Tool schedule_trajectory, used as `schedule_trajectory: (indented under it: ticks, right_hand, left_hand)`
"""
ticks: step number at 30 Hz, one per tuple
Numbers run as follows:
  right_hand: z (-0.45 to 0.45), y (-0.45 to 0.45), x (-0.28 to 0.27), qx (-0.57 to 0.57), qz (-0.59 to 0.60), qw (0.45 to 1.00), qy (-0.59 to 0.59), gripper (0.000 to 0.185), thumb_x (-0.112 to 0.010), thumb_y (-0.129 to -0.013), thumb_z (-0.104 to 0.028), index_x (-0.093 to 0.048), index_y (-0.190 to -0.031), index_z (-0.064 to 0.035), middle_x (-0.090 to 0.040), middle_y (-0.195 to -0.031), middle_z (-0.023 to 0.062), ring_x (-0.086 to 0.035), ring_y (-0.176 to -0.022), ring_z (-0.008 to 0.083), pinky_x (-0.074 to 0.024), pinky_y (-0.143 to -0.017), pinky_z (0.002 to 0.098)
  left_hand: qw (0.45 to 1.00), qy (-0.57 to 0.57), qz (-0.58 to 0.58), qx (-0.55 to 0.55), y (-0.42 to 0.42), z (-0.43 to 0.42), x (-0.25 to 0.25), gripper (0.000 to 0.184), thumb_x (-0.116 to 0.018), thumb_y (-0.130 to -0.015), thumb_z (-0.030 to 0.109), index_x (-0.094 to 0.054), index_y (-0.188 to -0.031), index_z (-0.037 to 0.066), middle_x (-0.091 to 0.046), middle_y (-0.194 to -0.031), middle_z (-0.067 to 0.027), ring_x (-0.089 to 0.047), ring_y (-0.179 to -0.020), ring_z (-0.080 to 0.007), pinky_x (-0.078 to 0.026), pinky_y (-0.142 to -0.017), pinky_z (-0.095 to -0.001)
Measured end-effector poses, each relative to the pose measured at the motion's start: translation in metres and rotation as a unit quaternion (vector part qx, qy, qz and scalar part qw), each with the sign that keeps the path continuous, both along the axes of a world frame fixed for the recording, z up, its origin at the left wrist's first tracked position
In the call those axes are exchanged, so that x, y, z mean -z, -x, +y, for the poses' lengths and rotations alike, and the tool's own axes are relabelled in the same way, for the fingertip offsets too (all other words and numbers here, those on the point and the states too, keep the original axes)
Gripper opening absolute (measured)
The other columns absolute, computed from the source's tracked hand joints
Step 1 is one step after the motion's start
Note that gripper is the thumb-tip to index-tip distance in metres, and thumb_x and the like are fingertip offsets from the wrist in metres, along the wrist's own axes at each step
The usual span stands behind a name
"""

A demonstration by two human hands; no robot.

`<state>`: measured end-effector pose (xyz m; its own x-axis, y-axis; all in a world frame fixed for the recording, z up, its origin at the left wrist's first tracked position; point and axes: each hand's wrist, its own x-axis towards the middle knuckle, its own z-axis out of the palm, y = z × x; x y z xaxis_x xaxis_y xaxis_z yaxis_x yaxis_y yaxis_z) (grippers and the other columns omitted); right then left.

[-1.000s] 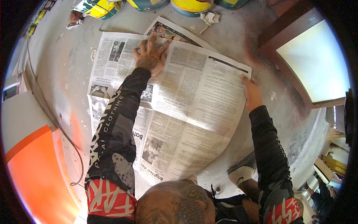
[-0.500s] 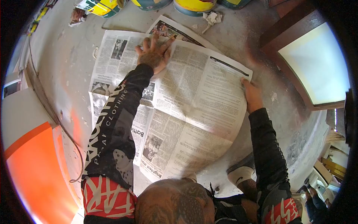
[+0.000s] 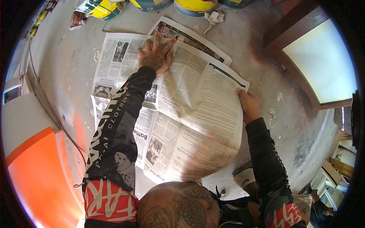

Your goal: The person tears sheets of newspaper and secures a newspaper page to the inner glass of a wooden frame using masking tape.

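A large printed newspaper sheet (image 3: 205, 125) lies across the floor in front of me, with its right half lifted and bowed. My left hand (image 3: 155, 57) presses down near its top edge, fingers spread flat. The right edge of that sheet is pinched in my right hand (image 3: 249, 105), thumb on top and fingers mostly hidden behind the paper. Partly under the sheet, beyond my left hand, is another newspaper (image 3: 190, 38) with a colour photo.
Paint-marked buckets (image 3: 195, 7) stand along the far side. A crumpled paper scrap (image 3: 213, 18) lies by them. To the right is a dark-framed panel (image 3: 319, 60); at left, an orange and white panel (image 3: 42, 167) and a cable (image 3: 68, 136). My shoe (image 3: 245, 178) is below right.
My right hand has moved left and slightly toward me, drawing the sheet's right edge inward so it bulges more. More of the newspaper beneath shows. My left hand stays in place.
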<state>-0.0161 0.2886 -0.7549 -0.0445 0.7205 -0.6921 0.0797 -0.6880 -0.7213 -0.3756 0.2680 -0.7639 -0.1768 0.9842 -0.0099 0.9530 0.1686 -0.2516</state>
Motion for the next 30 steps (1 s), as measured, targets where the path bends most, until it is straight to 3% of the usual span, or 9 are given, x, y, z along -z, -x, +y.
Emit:
schedule_trajectory:
  ticks: [9, 11, 13, 15, 18, 21, 24, 30]
  right_hand:
    - [-0.013, -0.003, 0.008, -0.007, -0.014, 1.000, -0.022, 0.046, -0.063, -0.096, -0.021, -0.055, -0.124, 0.0140, -0.068, -0.111, 0.0202, -0.069, -0.094, 0.0264, -0.0552, -0.080, 0.0362]
    - [-0.006, -0.008, 0.014, 0.015, 0.094, 0.995, 0.034, 0.050, -0.061, -0.097, -0.024, -0.049, -0.130, 0.0125, -0.065, -0.117, 0.0203, -0.068, -0.097, 0.0272, -0.0557, -0.084, 0.0363]
    - [0.000, -0.014, 0.013, -0.014, 0.088, 0.995, 0.046, 0.051, -0.061, -0.097, -0.025, -0.047, -0.131, 0.0110, -0.063, -0.119, 0.0199, -0.068, -0.099, 0.0272, -0.0564, -0.084, 0.0360]
    - [-0.002, -0.021, 0.008, -0.036, 0.083, 0.994, 0.061, 0.052, -0.060, -0.098, -0.026, -0.045, -0.133, 0.0095, -0.062, -0.121, 0.0196, -0.068, -0.101, 0.0272, -0.0572, -0.084, 0.0358]
    - [0.006, -0.017, 0.003, -0.054, 0.111, 0.992, 0.023, 0.049, -0.060, -0.098, -0.027, -0.047, -0.131, 0.0072, -0.062, -0.121, 0.0187, -0.067, -0.104, 0.0266, -0.0577, -0.083, 0.0355]
    - [0.009, -0.018, 0.007, -0.033, 0.056, 0.998, -0.015, 0.047, -0.061, -0.097, -0.027, -0.049, -0.129, 0.0063, -0.063, -0.119, 0.0178, -0.067, -0.102, 0.0259, -0.0573, -0.083, 0.0360]
    - [0.017, -0.028, 0.024, -0.052, 0.079, 0.995, -0.040, 0.047, -0.064, -0.096, -0.024, -0.050, -0.128, 0.0077, -0.064, -0.117, 0.0175, -0.068, -0.099, 0.0256, -0.0569, -0.082, 0.0358]
    - [0.008, -0.033, 0.032, -0.049, 0.011, 0.998, -0.028, 0.048, -0.067, -0.095, -0.020, -0.049, -0.127, 0.0102, -0.066, -0.113, 0.0183, -0.068, -0.097, 0.0260, -0.0569, -0.082, 0.0369]
  left_hand:
    - [0.999, -0.034, -0.024, -0.003, -0.003, -0.003, 0.001, 0.051, -0.038, -0.102, 0.045, -0.032, -0.153, 0.041, -0.022, -0.161, -0.0117, -0.034, -0.137, -0.0400, -0.032, -0.098, -0.0698]
    - [0.998, -0.043, -0.038, -0.008, 0.001, -0.005, 0.005, 0.050, -0.039, -0.102, 0.044, -0.035, -0.152, 0.040, -0.025, -0.159, -0.0121, -0.034, -0.137, -0.0395, -0.031, -0.100, -0.0690]
    - [0.997, -0.052, -0.051, -0.011, 0.009, -0.004, 0.012, 0.050, -0.040, -0.102, 0.044, -0.037, -0.151, 0.039, -0.028, -0.158, -0.0125, -0.035, -0.137, -0.0391, -0.029, -0.102, -0.0682]
    - [0.967, -0.131, -0.220, -0.006, 0.019, -0.008, 0.021, 0.049, -0.041, -0.102, 0.042, -0.038, -0.151, 0.038, -0.029, -0.159, -0.0131, -0.031, -0.143, -0.0390, -0.021, -0.111, -0.0658]
    - [0.984, -0.130, -0.118, 0.011, 0.009, -0.019, 0.025, 0.049, -0.040, -0.103, 0.040, -0.038, -0.152, 0.039, -0.025, -0.162, -0.0125, -0.024, -0.148, -0.0387, -0.014, -0.117, -0.0621]
    - [0.982, -0.129, -0.141, 0.000, 0.007, -0.021, 0.037, 0.049, -0.039, -0.104, 0.039, -0.035, -0.153, 0.041, -0.019, -0.165, -0.0111, -0.017, -0.151, -0.0383, -0.009, -0.118, -0.0618]
    - [0.980, -0.151, -0.126, -0.006, 0.004, -0.019, 0.041, 0.049, -0.038, -0.104, 0.041, -0.034, -0.153, 0.042, -0.020, -0.165, -0.0102, -0.018, -0.151, -0.0381, -0.009, -0.119, -0.0611]
    - [0.984, -0.137, -0.113, -0.015, 0.003, -0.016, 0.041, 0.048, -0.034, -0.105, 0.044, -0.034, -0.153, 0.043, -0.018, -0.166, -0.0081, -0.017, -0.151, -0.0372, -0.009, -0.119, -0.0618]
